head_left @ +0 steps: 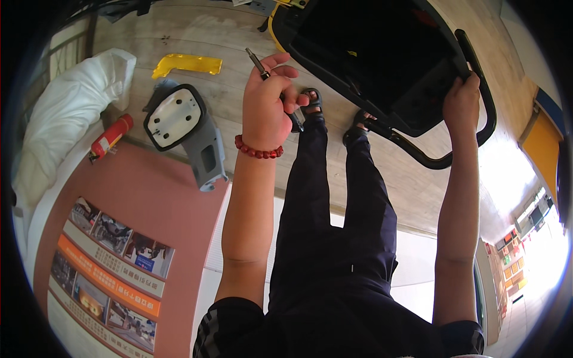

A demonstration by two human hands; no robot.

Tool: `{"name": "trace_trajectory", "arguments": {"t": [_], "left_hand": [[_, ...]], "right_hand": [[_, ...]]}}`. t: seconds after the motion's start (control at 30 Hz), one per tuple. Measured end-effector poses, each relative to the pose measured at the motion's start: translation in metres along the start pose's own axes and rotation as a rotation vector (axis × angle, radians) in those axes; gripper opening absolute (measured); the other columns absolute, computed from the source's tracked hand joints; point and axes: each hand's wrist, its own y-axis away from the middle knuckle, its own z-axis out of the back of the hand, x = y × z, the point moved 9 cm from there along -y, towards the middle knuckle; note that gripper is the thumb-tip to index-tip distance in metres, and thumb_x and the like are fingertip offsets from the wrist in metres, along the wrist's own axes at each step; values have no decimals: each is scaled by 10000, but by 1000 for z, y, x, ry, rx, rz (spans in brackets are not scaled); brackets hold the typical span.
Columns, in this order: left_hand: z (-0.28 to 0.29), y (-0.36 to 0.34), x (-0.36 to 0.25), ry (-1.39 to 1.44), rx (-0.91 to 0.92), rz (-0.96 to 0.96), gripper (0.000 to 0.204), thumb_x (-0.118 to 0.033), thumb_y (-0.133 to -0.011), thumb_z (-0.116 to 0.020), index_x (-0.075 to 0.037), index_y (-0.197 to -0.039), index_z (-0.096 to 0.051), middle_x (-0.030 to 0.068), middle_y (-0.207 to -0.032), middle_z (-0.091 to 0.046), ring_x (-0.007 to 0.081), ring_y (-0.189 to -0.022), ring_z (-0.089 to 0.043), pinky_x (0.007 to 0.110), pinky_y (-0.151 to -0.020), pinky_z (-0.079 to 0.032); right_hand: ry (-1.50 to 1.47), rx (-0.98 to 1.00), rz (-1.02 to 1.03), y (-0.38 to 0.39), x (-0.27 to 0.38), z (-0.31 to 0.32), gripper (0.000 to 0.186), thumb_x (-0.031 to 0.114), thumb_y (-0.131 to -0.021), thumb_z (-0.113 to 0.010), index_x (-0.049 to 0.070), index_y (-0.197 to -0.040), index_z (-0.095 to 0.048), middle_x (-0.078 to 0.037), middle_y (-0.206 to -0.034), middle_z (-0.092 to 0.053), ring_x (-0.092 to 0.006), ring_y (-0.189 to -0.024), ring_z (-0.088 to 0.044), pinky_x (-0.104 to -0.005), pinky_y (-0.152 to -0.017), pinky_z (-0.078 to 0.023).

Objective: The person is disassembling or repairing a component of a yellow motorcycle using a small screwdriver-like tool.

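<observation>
My left hand (265,107) is closed around a slim screwdriver-like tool (258,63). Its metal tip points up and away past my fingers, and a dark end shows below my palm. A red bead bracelet circles that wrist. At the right, my right hand (462,106) grips the rim of a large black open tub (412,116) trimmed with yellow. My fingertips there are partly hidden by the rim. A black tubular rail (484,89) curves around the tub's near and right sides, beside my right wrist. The inside of the tub is too dark to make out.
A grey plastic housing (206,152) with a pale plate lies on the floor at the left, near a yellow strip (188,64). A red fire extinguisher (112,136) and a white-wrapped object (71,107) are farther left. My feet stand beneath the tub's near edge.
</observation>
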Motion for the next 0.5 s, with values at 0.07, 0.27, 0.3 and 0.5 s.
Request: {"name": "trace_trajectory", "arguments": {"t": [0.07, 0.27, 0.3, 0.5], "left_hand": [[-6, 4, -4, 14, 39, -13, 436, -43, -823, -434, 13, -1249, -510, 111, -1030, -571, 106, -510, -389, 364, -669, -480], [-22, 11, -12, -14, 133, -46, 427, -42, -815, -407, 12, -1224, -515, 100, -1017, -560, 108, -523, -394, 369, -685, -481], [-24, 11, -12, -29, 143, -46, 425, -38, -814, -406, 10, -1222, -516, 98, -1014, -558, 109, -527, -398, 369, -688, -482], [-33, 16, -12, -86, 181, -107, 374, 20, -829, -419, -9, -1175, -559, 74, -1006, -555, 105, -573, -434, 342, -713, -485]], "right_hand": [[-3, 12, -16, 0, -1, -1, 334, 199, -1008, -444, -33, -1248, -431, -369, -1136, -581, -515, -1020, -604, -549, -886, -494], [-5, 19, -29, 0, 0, 0, 328, 193, -1010, -442, -36, -1246, -432, -364, -1140, -581, -510, -1022, -605, -545, -887, -493], [5, 16, -27, 0, 0, 1, 327, 192, -1010, -441, -36, -1245, -433, -363, -1141, -582, -510, -1021, -605, -545, -888, -492], [-20, 14, -14, 0, -1, -1, 335, 209, -1015, -424, -22, -1257, -429, -364, -1145, -578, -520, -1016, -602, -548, -891, -491]]}}
